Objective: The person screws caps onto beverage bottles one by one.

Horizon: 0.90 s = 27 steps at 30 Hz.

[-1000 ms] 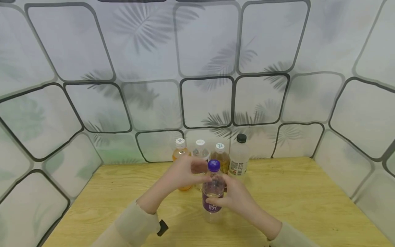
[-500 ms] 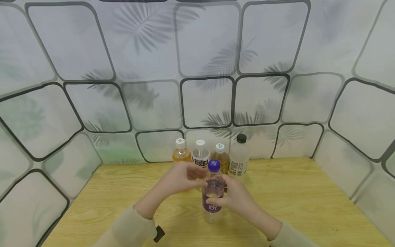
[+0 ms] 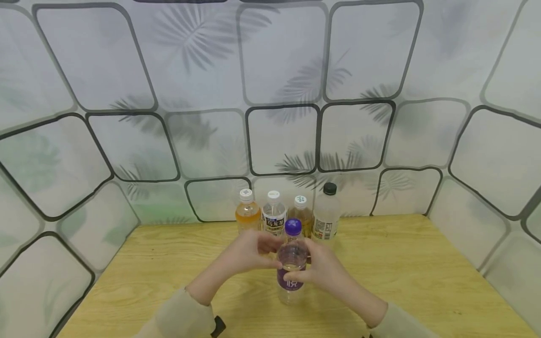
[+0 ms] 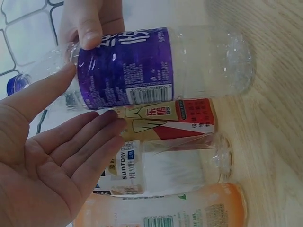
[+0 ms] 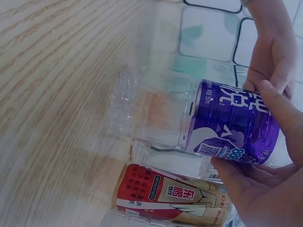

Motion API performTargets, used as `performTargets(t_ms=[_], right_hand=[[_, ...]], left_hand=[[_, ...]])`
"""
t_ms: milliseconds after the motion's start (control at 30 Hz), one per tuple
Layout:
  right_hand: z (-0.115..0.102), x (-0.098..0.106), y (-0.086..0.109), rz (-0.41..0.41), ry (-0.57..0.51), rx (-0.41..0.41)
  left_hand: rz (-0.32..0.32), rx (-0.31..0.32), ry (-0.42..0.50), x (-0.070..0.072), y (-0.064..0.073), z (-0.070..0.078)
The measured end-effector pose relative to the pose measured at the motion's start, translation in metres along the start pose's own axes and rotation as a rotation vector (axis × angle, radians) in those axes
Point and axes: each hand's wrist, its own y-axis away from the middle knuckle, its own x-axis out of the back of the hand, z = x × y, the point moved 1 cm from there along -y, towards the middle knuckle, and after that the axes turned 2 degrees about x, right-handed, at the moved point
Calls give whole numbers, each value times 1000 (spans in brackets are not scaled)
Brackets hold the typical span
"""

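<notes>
A clear plastic water bottle [image 3: 291, 256] with a purple label and purple cap stands upright on the table. My right hand [image 3: 323, 265] grips its upper body from the right, the thumb on the near side. The right wrist view shows that hand [image 5: 267, 189] with thumb and index finger on opposite sides of the label. Left of the bottle is my left hand [image 3: 249, 253]. In the left wrist view its palm [image 4: 52, 161] faces the bottle, fingers extended, with the thumb tip right at the label's edge.
Behind the water bottle stand an orange drink bottle [image 3: 248, 217], a clear bottle with a white cap [image 3: 274, 221], a brown drink bottle [image 3: 307, 219] and a black-capped bottle [image 3: 327, 206]. They line the back of the wooden table [image 3: 401, 277], before a patterned wall [image 3: 283, 141].
My left hand has come away from near the cap, moving down alongside the bottle and uncovering the drinks behind. The right hand keeps its grip, and the bottle stays in place.
</notes>
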Motion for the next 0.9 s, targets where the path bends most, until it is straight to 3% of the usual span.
performTargets(t_ms=[433,900], right_hand=[[1,3,-2,-45,-2,0],[-3,5,-1,-72,53,-6]], left_hand=[[-26,-30,27,-7,0,-5],[-25,-43,-51,-13,1,-4]])
